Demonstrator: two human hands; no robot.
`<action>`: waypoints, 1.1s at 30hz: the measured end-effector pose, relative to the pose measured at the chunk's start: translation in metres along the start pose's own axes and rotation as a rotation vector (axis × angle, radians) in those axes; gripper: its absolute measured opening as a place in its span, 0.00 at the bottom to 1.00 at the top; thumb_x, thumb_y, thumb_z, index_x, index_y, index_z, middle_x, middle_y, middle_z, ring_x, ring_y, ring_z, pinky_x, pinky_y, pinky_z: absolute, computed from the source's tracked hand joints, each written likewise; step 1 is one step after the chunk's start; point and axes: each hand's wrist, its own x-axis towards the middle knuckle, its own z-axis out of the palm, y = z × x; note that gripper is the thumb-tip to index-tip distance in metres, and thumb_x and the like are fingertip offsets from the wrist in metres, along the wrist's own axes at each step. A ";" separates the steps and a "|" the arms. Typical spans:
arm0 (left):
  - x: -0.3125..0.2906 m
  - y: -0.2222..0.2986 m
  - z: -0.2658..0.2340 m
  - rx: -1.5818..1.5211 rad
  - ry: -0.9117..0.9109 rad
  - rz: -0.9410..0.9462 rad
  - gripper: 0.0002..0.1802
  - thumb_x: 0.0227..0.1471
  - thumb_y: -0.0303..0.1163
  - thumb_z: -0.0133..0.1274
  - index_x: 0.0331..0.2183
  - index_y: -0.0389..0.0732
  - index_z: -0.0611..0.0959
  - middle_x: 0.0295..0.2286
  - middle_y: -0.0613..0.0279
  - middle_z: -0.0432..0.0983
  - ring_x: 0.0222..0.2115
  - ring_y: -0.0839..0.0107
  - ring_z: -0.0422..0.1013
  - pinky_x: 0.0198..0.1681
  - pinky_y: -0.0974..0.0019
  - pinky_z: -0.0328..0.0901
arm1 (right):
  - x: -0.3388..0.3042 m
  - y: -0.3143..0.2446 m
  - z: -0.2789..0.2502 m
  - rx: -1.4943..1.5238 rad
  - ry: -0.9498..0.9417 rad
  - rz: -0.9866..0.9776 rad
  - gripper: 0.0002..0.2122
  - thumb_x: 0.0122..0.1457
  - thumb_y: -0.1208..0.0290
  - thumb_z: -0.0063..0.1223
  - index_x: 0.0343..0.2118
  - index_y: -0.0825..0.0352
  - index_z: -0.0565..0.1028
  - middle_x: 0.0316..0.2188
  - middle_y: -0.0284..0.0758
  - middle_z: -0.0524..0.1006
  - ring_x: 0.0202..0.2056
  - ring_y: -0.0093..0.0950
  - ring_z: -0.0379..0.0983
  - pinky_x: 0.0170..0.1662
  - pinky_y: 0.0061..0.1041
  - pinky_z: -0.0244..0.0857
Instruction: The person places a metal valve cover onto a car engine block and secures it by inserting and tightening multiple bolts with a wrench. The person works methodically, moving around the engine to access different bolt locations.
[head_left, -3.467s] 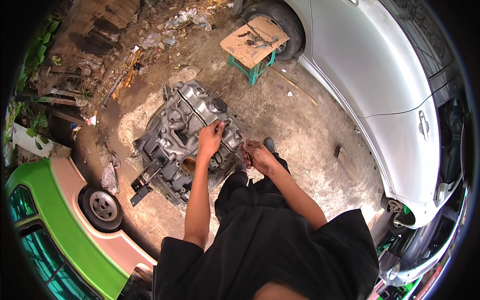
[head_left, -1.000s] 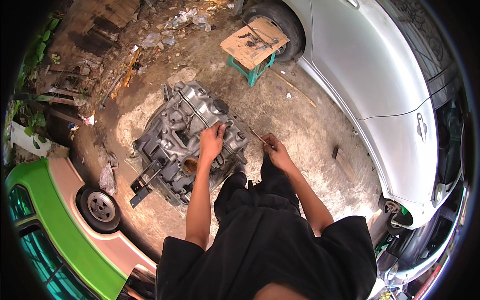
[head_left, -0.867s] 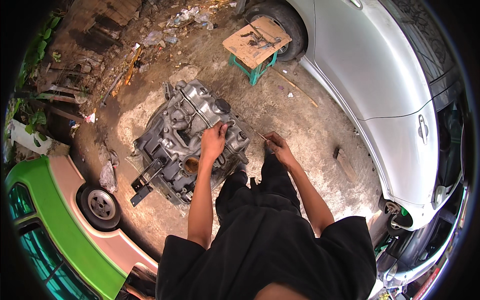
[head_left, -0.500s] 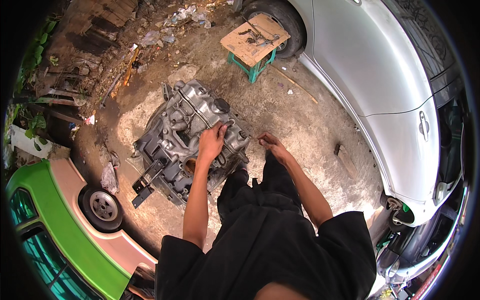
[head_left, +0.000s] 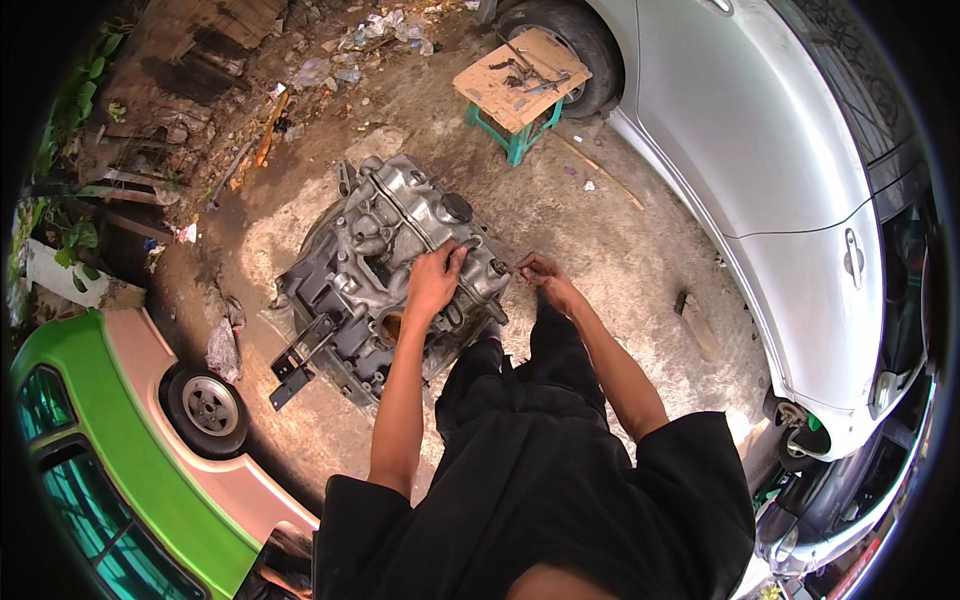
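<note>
In the head view, a tan board [head_left: 500, 106] sits on a green plastic stool [head_left: 516, 150] beside a car tyre [head_left: 602, 70], and carries a small scatter of dark metal tools [head_left: 524, 72], too small to tell apart. A crumpled, pale grey bag [head_left: 223, 352] lies on the ground near the wheel of a green and pinkish vehicle [head_left: 205, 500]; what it holds, if anything, cannot be made out. The engine [head_left: 350, 270] rests on stained concrete [head_left: 590, 240], in front of the person and slightly to the left. It is grey metal, dull and grimy in places, with a ribbed cover along its upper right side, a round black cap [head_left: 456, 207] on that cover, a round opening [head_left: 391, 325] with a brownish inside, and a dark flat bracket [head_left: 292, 385] jutting out at the lower left. The left hand [head_left: 433, 280] lies over the cover's near part, fingers bent and tips down on the metal — whether they grip anything is hidden. The right hand [head_left: 548, 278] is just beside the engine's right edge, apart from it, with fingers curled and the tips drawn close to the thumb — whether something thin is pinched there cannot be told.
</note>
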 end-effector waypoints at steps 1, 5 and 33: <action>0.000 -0.001 0.000 0.005 0.008 0.009 0.20 0.60 0.45 0.47 0.40 0.36 0.80 0.21 0.38 0.72 0.27 0.39 0.70 0.32 0.47 0.63 | 0.003 0.001 -0.001 0.008 -0.007 -0.025 0.09 0.61 0.66 0.56 0.39 0.65 0.76 0.35 0.26 0.75 0.38 0.20 0.65 0.44 0.24 0.57; 0.000 -0.003 0.002 0.018 0.028 0.028 0.22 0.60 0.46 0.48 0.40 0.36 0.80 0.19 0.41 0.71 0.23 0.43 0.68 0.30 0.51 0.62 | 0.015 0.003 -0.007 -0.021 -0.021 -0.029 0.07 0.60 0.69 0.57 0.38 0.66 0.77 0.33 0.26 0.77 0.37 0.20 0.67 0.43 0.25 0.59; 0.002 0.001 0.000 -0.024 -0.003 0.023 0.18 0.59 0.41 0.49 0.38 0.35 0.80 0.18 0.42 0.70 0.18 0.46 0.66 0.26 0.54 0.60 | 0.017 -0.006 0.009 -0.113 0.074 -0.155 0.06 0.62 0.75 0.53 0.38 0.70 0.78 0.32 0.32 0.79 0.35 0.21 0.72 0.41 0.23 0.64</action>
